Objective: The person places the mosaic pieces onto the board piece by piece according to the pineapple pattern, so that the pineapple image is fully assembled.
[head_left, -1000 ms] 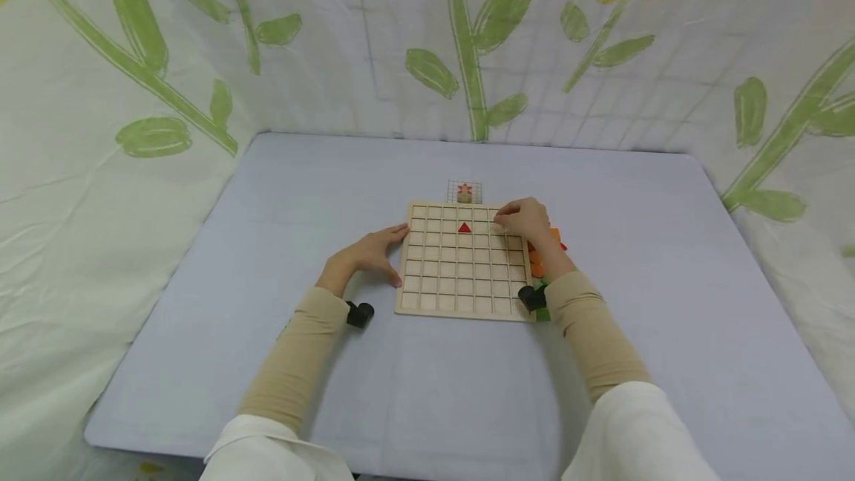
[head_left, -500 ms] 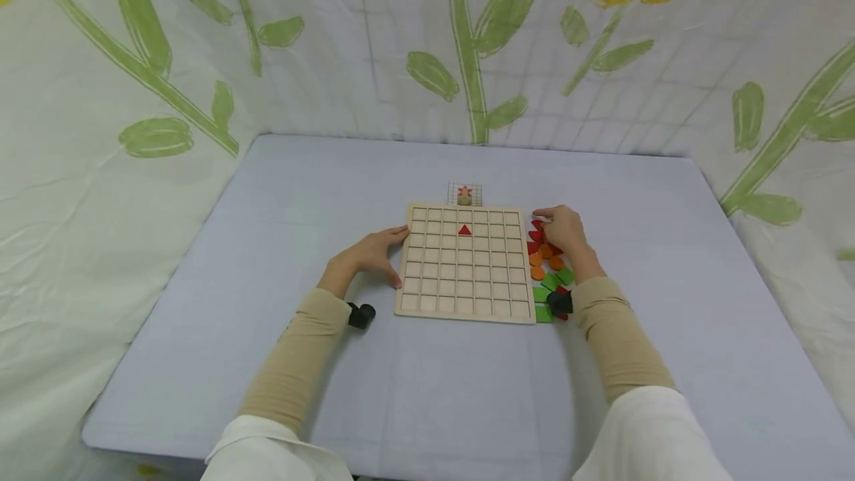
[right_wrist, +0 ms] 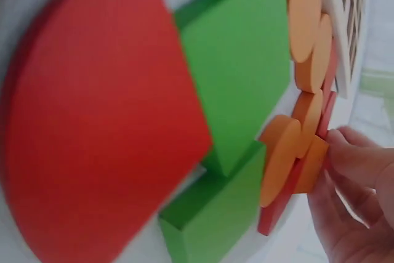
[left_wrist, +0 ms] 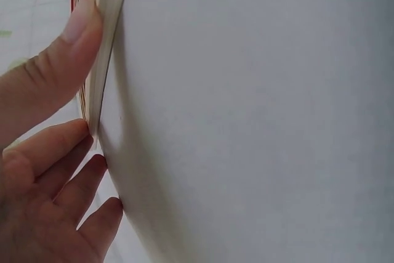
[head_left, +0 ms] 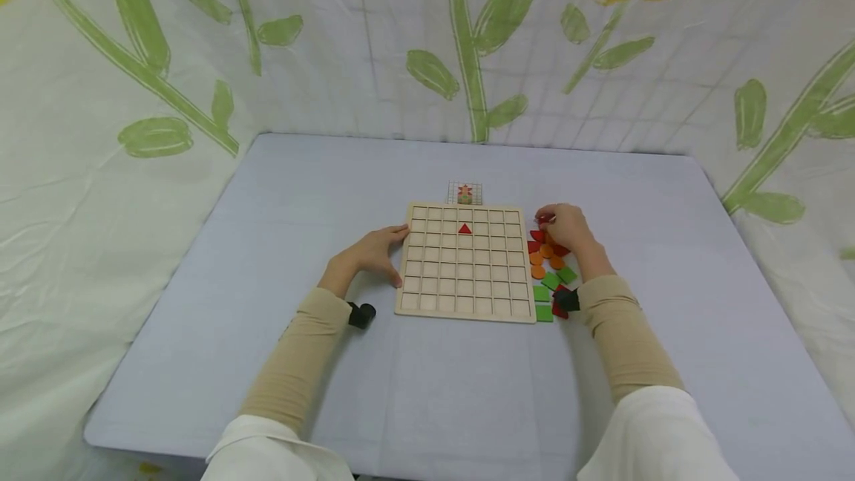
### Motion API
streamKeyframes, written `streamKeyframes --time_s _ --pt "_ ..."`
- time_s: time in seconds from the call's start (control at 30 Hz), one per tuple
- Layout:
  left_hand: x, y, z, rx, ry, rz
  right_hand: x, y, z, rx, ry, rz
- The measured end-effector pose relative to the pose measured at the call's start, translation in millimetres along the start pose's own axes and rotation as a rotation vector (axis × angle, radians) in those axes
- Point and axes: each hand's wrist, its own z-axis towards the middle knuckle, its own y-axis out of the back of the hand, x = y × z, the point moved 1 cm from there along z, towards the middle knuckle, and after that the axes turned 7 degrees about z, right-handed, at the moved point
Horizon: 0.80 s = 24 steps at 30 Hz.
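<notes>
A square wooden grid board lies on the table, with a red triangle in an upper cell. My left hand rests at its left side, thumb and fingers spread and touching the edge. In the left wrist view the thumb lies against the board's rim. Beyond the board's right side, my right hand pinches a red piece at the top of a pile, its shape mostly covered by the fingers. The right wrist view shows curled fingers close beside an orange piece.
Several orange discs, green squares and red pieces lie along the board's right edge. Behind the board stands a small pattern card. A black wrist camera sits close over the lower pieces. A floral curtain hangs behind the table.
My right hand has moved right, from the board's upper right cells to the pile, where its fingers have closed at a red piece. My left hand has stayed at the board's edge.
</notes>
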Motion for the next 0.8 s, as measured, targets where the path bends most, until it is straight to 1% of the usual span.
streamKeyframes --time_s 0.17,0.27,0.33,0.4,0.57,0.7,0.8 --pt "-0.7 0.1 -0.5 0.004 -0.004 -0.013 2 6 -6.4 -0.093 -0.005 0.071" --pt "-0.8 1.0 -1.2 0.010 -0.001 -0.011 2 5 -6.6 -0.117 -0.024 0.156" --pt "-0.6 1.7 -1.5 0.012 0.001 -0.004 4 3 -6.1 -0.122 -0.046 0.234" --pt "-0.3 2.4 -1.6 0.012 0.000 0.003 6 0 -5.1 -0.134 -0.058 0.283" --pt "0.3 2.6 -0.7 0.017 -0.002 0.006 17 -12 -5.2 -0.185 -0.064 0.328" --pt "-0.2 2.2 -1.0 0.015 0.000 -0.002 31 -27 -6.6 -0.171 -0.093 0.429" --pt "-0.9 2.2 -1.9 0.011 0.000 -0.008 47 -40 -6.0 -0.131 -0.113 0.506"
